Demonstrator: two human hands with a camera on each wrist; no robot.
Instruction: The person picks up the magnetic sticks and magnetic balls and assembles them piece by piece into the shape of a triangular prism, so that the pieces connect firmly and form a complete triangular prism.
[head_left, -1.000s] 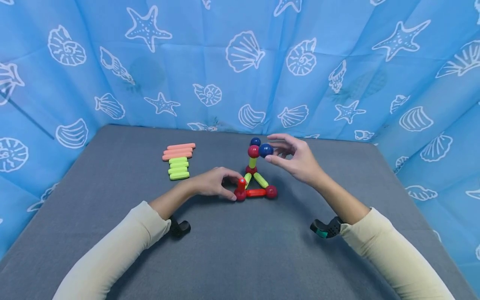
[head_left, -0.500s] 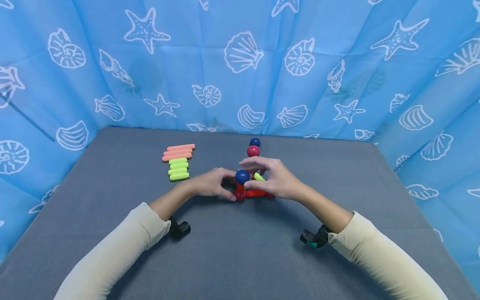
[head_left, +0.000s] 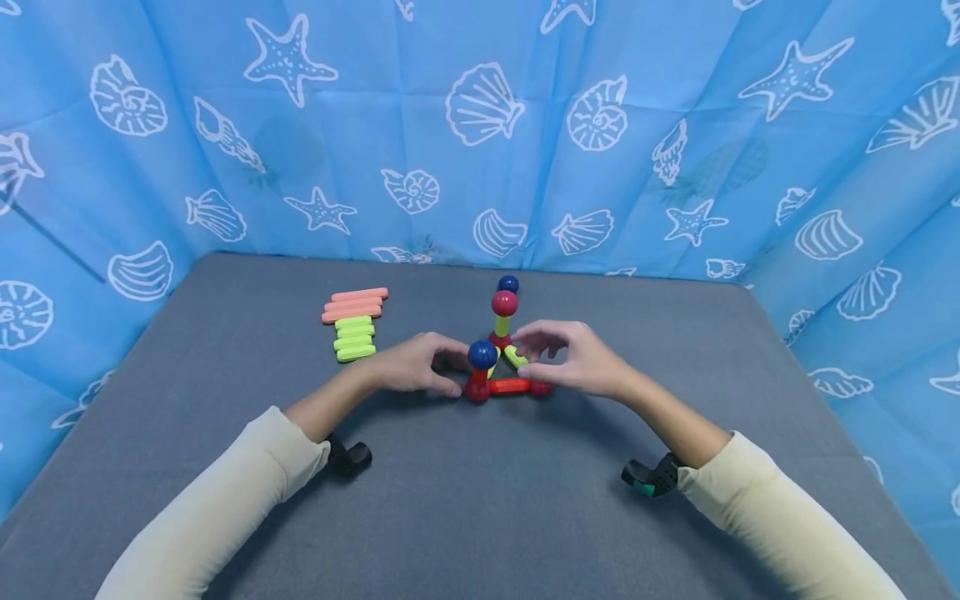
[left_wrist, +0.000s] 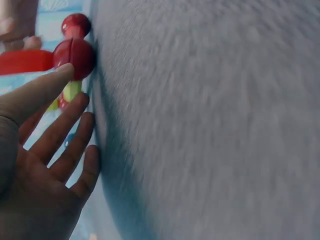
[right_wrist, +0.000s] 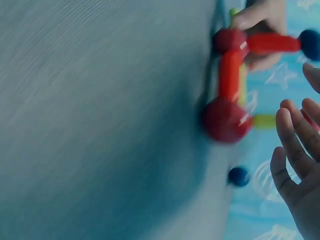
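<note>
A magnetic ball-and-rod frame stands on the table: dark red balls joined in a triangle by a red rod (head_left: pixel 510 386) and yellow-green rods. At its near left corner, an upright red rod (head_left: pixel 480 377) rises from a red ball (head_left: pixel 477 390) and bears a blue ball (head_left: pixel 482 355). A yellow-green rod (head_left: pixel 502 326) at the back corner carries another red ball (head_left: pixel 505 302). My left hand (head_left: pixel 423 364) is beside the near left corner, fingers extended, thumb tip close to the red ball. Above the right corner, my right hand (head_left: pixel 573 360) is empty, its fingers loosely bent.
Several yellow-green rods (head_left: pixel 355 342) and salmon rods (head_left: pixel 352 305) lie in rows at the left. Behind the frame, a loose blue ball (head_left: pixel 508 283) sits near the far table edge. A blue shell-print curtain (head_left: pixel 420 125) hangs around the back and sides.
My right hand brought the blue ball from the back right down onto the upright red rod, let go of it and drew back right. My left hand has moved slightly left, off the frame's corner.
</note>
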